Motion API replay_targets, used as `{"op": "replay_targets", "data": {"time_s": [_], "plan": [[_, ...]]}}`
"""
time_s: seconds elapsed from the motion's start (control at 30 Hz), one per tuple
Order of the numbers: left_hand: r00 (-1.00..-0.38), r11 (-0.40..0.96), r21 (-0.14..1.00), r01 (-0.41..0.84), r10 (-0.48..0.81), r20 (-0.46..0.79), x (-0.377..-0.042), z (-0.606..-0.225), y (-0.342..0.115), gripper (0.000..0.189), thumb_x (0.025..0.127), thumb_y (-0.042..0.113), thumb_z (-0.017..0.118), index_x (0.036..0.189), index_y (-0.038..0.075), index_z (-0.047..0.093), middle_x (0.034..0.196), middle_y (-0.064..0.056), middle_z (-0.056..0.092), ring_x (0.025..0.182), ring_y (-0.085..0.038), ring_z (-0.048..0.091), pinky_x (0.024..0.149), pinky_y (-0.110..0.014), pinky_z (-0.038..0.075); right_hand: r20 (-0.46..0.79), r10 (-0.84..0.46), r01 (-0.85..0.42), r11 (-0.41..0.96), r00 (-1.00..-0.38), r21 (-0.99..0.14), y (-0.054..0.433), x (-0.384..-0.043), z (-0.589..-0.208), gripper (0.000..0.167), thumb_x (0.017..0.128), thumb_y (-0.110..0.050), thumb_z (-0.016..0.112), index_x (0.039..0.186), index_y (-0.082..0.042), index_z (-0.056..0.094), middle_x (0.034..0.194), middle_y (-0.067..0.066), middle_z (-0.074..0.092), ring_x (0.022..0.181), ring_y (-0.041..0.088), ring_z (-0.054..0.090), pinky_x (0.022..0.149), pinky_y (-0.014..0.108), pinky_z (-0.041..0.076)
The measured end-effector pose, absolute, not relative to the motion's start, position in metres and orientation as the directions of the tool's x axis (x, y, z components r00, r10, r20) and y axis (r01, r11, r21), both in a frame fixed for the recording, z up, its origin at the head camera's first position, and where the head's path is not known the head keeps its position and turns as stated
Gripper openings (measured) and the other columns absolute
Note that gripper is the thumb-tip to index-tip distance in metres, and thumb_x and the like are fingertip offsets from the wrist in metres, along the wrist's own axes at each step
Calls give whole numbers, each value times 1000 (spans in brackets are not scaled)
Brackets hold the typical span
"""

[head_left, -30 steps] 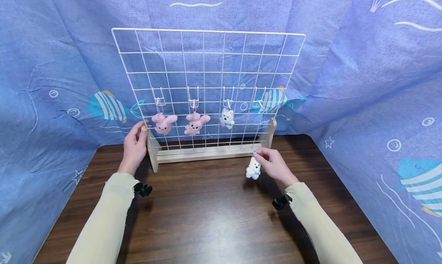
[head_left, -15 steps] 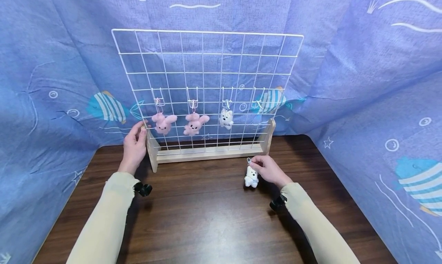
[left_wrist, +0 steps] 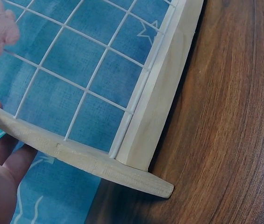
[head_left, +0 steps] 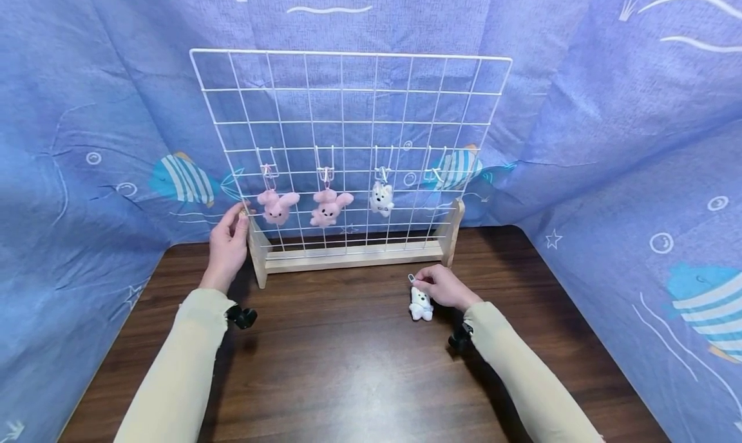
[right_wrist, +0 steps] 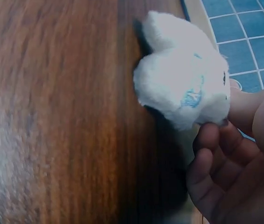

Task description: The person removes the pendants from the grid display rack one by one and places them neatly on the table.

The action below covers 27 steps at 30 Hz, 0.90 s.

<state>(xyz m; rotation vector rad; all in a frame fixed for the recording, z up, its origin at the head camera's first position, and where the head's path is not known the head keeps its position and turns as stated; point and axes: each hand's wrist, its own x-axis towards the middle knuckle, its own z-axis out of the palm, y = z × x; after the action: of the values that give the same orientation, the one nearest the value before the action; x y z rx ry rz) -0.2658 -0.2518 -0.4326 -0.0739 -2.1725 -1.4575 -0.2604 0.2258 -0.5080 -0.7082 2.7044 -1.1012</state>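
Observation:
My right hand [head_left: 443,286] pinches a white plush bear keychain [head_left: 421,304] near its head, close over the table in front of the rack. The keychain's clip pokes out past the fingertips in the head view. In the right wrist view the plush [right_wrist: 183,74] shows its furry body and a blue patch. My left hand [head_left: 228,245] grips the left wooden end [head_left: 256,253] of a white wire grid rack [head_left: 342,122]; in the left wrist view its fingers [left_wrist: 17,161] reach behind the wood. Two pink bunny keychains [head_left: 332,208] and another white plush keychain [head_left: 381,198] hang from the grid's hooks.
A fourth hook [head_left: 436,172] at the grid's right carries no keychain. The rack's wooden base bar [head_left: 348,261] runs along the back of the brown table [head_left: 324,359]. A blue sea-print cloth [head_left: 591,127] encloses the table's back and sides.
My right hand has moved down, towards me and slightly left with the white plush keychain, away from the rack's right end. The left hand stays on the rack's left end.

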Motion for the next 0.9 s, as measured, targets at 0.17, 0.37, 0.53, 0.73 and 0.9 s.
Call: {"op": "replay_targets", "data": {"time_s": [0.17,0.37,0.53,0.73,0.9], "plan": [[-866,399,855,332,-231,444,-260,-426,-247,39,113,10,46,148,-1,56,132,-30,66,86,-24,54,72,-19,39,36,-475,-380,655,-879,-653,226,-264,-509,14,101,-11,69,90,-11,77,76,-9,67,71,7,57,69,26,47],[-872,407,858,312,-236,429,-266,-433,-252,40,113,18,47,150,6,57,133,-25,68,88,-17,55,75,-19,40,65,-502,-436,672,-863,-599,230,-266,-506,16,100,-10,70,87,-11,77,75,-8,68,71,8,56,69,29,47],[-875,418,854,309,-226,428,-271,-439,-257,41,113,23,48,151,9,57,134,-21,68,85,-9,54,74,-21,41,67,-507,-443,673,-859,-592,233,-267,-506,15,99,-9,71,86,-10,77,77,-7,69,73,8,57,71,29,47],[-879,420,856,302,-225,421,-273,-441,-259,42,113,25,49,152,12,57,133,-22,68,87,-7,56,74,-19,42,75,-525,-472,684,-848,-556,234,-268,-505,12,99,-8,71,91,-8,80,82,-5,74,77,8,61,74,30,50],[-889,403,867,293,-220,402,-272,-440,-259,42,113,24,48,153,13,56,135,-22,67,88,-9,56,71,-19,42,87,-511,-475,705,-855,-527,233,-266,-501,11,99,-12,72,94,-8,80,86,-4,76,80,11,65,78,34,53]]}}
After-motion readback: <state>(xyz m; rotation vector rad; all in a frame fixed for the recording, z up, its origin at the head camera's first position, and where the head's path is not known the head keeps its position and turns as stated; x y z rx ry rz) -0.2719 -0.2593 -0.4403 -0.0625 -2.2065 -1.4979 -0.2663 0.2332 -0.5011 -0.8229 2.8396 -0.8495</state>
